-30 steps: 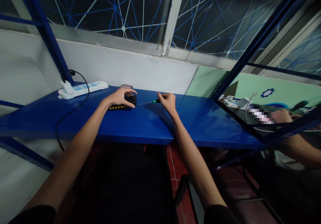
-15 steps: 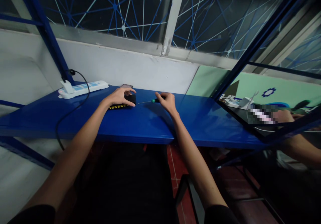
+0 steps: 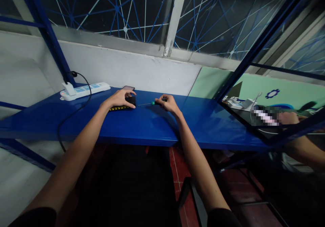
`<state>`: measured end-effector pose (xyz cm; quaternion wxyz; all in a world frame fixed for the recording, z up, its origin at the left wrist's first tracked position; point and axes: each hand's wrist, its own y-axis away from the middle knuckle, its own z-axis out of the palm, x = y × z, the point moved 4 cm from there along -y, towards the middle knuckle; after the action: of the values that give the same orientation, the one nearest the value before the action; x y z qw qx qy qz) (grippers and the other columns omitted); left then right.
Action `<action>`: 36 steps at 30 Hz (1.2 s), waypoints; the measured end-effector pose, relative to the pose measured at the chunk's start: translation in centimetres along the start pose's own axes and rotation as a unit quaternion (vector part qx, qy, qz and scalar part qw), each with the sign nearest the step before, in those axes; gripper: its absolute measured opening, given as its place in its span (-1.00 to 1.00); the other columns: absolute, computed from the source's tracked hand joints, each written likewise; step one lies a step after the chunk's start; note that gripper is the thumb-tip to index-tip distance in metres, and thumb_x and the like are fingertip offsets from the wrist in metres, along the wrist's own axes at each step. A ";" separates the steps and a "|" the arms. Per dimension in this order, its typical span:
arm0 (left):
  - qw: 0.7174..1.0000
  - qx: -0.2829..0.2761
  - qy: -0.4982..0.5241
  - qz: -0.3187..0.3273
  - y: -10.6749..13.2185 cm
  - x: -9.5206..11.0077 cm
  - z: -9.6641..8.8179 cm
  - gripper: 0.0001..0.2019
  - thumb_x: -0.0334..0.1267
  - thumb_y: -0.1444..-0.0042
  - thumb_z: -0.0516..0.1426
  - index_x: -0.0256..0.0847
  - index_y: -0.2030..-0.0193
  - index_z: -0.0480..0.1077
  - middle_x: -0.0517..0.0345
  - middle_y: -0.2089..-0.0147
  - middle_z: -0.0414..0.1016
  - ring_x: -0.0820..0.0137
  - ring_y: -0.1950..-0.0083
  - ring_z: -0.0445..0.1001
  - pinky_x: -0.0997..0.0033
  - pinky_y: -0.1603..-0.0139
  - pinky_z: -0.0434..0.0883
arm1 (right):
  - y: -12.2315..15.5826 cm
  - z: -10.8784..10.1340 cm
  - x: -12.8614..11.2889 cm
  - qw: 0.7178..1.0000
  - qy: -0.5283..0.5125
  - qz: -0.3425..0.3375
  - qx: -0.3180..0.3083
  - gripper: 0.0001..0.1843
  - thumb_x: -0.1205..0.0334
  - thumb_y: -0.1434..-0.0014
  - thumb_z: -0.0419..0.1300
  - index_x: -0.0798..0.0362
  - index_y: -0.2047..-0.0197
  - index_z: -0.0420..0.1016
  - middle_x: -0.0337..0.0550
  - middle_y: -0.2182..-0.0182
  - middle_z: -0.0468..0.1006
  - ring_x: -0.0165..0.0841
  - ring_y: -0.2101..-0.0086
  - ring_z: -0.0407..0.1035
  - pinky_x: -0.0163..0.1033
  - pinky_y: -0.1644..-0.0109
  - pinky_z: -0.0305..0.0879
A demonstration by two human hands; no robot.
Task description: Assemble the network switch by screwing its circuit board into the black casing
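On the blue table, my left hand is closed around a black box-like object, thumb on the near side and fingers on the far side. A strip with yellow and black marks shows under that hand. My right hand grips a screwdriver with a green and black handle. Its thin shaft lies nearly level and points left at the black object, with the tip close to its right end. Whether the tip touches it I cannot tell. Tiny dark specks lie on the table below the tip.
Behind my left hand lies a flat phone-like thing. A white power strip with a black cable sits at the back left. Blue frame posts rise on both sides. At the right, another person's hand is beside a blurred-out screen.
My right hand has turned slightly around the screwdriver handle, its fingers now curled differently, and the screwdriver has shifted a little left. My left hand and the black object have barely moved.
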<state>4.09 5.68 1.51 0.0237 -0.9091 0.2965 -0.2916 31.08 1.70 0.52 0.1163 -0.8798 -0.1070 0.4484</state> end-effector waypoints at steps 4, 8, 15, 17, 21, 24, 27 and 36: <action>1.000 -0.015 -0.010 -0.012 0.2 0.7 0.1 -0.24 0.09 0.28 0.36 -0.09 -0.12 0.39 -0.06 -0.04 0.45 0.08 -0.09 0.41 0.19 -0.03 0.35 | 0.0 0.1 0.1 1.000 0.009 -0.023 0.005 -0.47 -0.27 -0.10 0.14 0.07 0.51 0.36 -0.27 0.65 0.37 -0.50 0.62 0.16 -0.35 0.51 0.06; 0.999 -0.046 -0.023 -0.013 0.3 0.9 0.6 -0.21 0.11 0.29 0.37 -0.11 -0.14 0.38 -0.07 -0.08 0.44 0.06 -0.11 0.40 0.18 -0.04 0.35 | -0.1 0.7 0.6 0.997 0.068 0.004 -0.027 -0.40 -0.30 -0.15 0.07 0.06 0.60 0.29 -0.32 0.69 0.25 -0.48 0.58 0.13 -0.33 0.50 0.00; 0.998 -0.061 -0.032 -0.009 -0.1 -0.2 1.2 -0.22 0.09 0.28 0.36 -0.07 -0.15 0.38 -0.09 -0.11 0.44 0.02 -0.11 0.41 0.12 -0.04 0.35 | 0.4 1.3 1.0 0.990 0.013 0.078 -0.115 -0.57 -0.14 -0.02 0.31 0.01 0.29 0.34 -0.41 0.69 0.26 -0.49 0.69 0.11 -0.34 0.60 -0.01; 0.997 -0.065 -0.026 -0.013 -0.1 -0.3 1.4 -0.21 0.08 0.29 0.37 -0.09 -0.15 0.38 -0.11 -0.12 0.43 0.01 -0.12 0.40 0.11 -0.04 0.35 | 0.4 1.4 1.3 0.985 -0.021 0.105 -0.136 -0.55 -0.05 0.07 0.41 0.01 0.27 0.32 -0.40 0.67 0.29 -0.51 0.70 0.11 -0.35 0.63 -0.03; 0.997 -0.073 -0.020 -0.013 -0.2 -0.2 1.5 -0.20 0.08 0.30 0.37 -0.12 -0.16 0.38 -0.14 -0.12 0.43 0.00 -0.12 0.40 0.10 -0.03 0.36 | 0.2 1.4 1.6 0.986 -0.004 0.091 -0.137 -0.57 -0.11 0.06 0.38 0.06 0.42 0.37 -0.27 0.61 0.41 -0.50 0.66 0.18 -0.33 0.59 0.05; 0.997 -0.078 -0.025 -0.010 -0.2 0.0 1.5 -0.20 0.09 0.29 0.36 -0.12 -0.16 0.37 -0.15 -0.14 0.41 -0.01 -0.15 0.38 0.10 -0.04 0.35 | 0.1 1.5 1.4 0.989 0.060 0.044 -0.128 -0.49 -0.21 -0.04 0.26 0.09 0.56 0.38 -0.25 0.64 0.37 -0.51 0.62 0.17 -0.33 0.54 0.04; 0.996 -0.081 -0.031 -0.008 -0.1 0.2 1.5 -0.21 0.09 0.27 0.35 -0.11 -0.16 0.37 -0.15 -0.15 0.41 -0.02 -0.16 0.37 0.10 -0.05 0.34 | 0.1 1.4 0.9 0.990 0.098 0.015 -0.100 -0.41 -0.28 -0.13 0.12 0.09 0.62 0.33 -0.28 0.66 0.29 -0.51 0.59 0.12 -0.32 0.52 -0.01; 0.995 -0.090 -0.042 -0.014 -0.2 -0.2 1.6 -0.22 0.10 0.25 0.35 -0.11 -0.17 0.37 -0.12 -0.18 0.40 -0.01 -0.16 0.37 0.11 -0.07 0.33 | 1.1 1.0 1.0 0.969 -0.020 0.143 -0.202 -0.49 -0.10 0.09 0.42 0.01 0.22 0.36 -0.36 0.61 0.32 -0.54 0.66 0.07 -0.37 0.64 -0.10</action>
<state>4.92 5.74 0.11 -0.0500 -0.9231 0.3074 -0.2256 30.93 1.08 -1.18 -0.1307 -0.8822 -0.0710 0.4468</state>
